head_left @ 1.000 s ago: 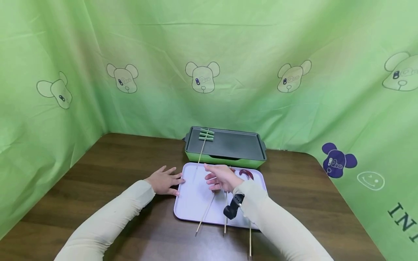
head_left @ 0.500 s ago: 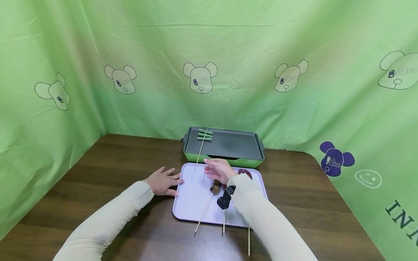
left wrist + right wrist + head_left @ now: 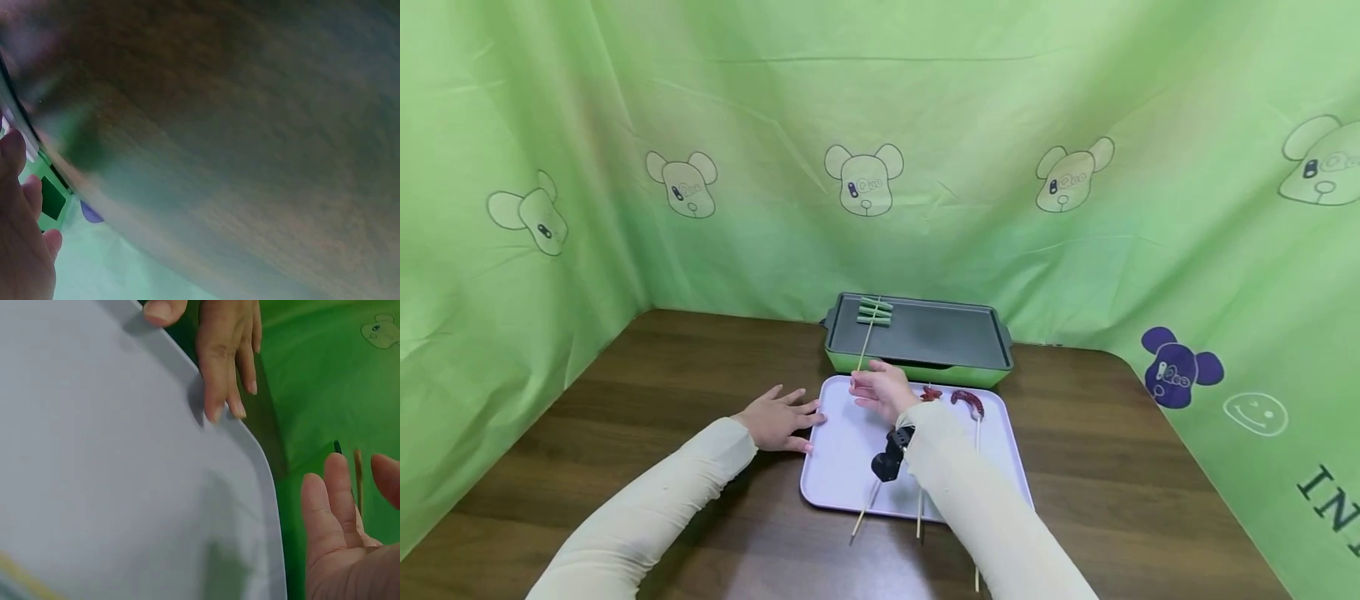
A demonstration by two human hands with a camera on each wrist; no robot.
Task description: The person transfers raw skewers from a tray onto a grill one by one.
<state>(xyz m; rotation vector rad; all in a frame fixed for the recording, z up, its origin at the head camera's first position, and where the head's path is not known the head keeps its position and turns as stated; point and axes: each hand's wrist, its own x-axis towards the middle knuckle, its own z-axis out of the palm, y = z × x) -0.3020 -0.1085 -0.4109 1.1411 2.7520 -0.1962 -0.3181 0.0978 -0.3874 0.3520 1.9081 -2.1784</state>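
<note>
My left hand (image 3: pixel 778 422) lies with spread fingers against the left rim of a pale lilac tray (image 3: pixel 838 475). Over the tray's far side, my right hand (image 3: pixel 883 390) is beside the lower end of a skewer of green stick-like pieces (image 3: pixel 875 310). This skewer's loaded end lies on the left part of a dark griddle (image 3: pixel 943 333). In the right wrist view the bare stick (image 3: pixel 359 478) shows between thumb and fingers, which look apart from it. On the tray are a skewer with a dark red curled piece (image 3: pixel 970 402) and one with a small red piece (image 3: pixel 930 392).
Another skewer stick (image 3: pixel 863 512) overhangs the tray's front rim; its upper part is hidden by my right wrist. The griddle sits on a green base (image 3: pixel 970 376) behind the tray. All stands on a brown wooden table (image 3: pixel 715 342), with a green cloth (image 3: pixel 760 233) behind.
My right hand has moved left and slightly away over the tray, to the end of the green-piece skewer. The red pieces on the right have come into sight. My left hand stays put.
</note>
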